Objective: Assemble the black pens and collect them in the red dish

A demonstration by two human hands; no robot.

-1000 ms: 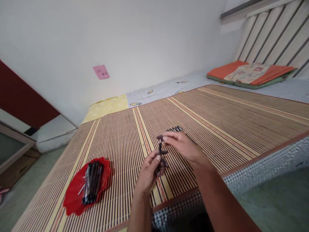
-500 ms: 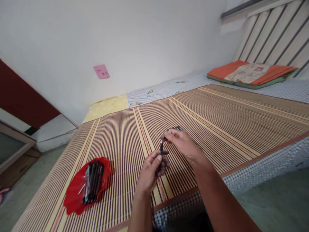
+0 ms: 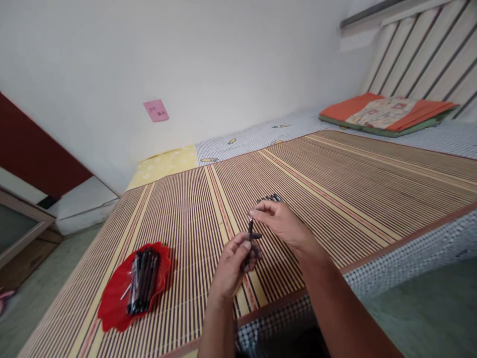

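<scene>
Pen [image 3: 251, 226], one: lower part gripped by my left hand [image 3: 235, 254], upper end pinched by my right hand [image 3: 276, 219]; unfinished, I judge. Bunched pens [image 3: 143, 282], in red dish [image 3: 112, 301]; rowed pens [image 3: 275, 198], on mat [image 3: 186, 209]; which are done, cannot tell.

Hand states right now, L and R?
Left hand: closed, holding a black pen.
Right hand: closed, pinching the black pen's upper end.

Soft, rather dim light is spreading over the plain white wall [image 3: 238, 59]; small highlights are glinting on the bundled black-and-clear pens [image 3: 143, 281]. Wide-angle distortion is stretching the edges, while smearing is softening the slim dark pen [image 3: 251, 226].
</scene>
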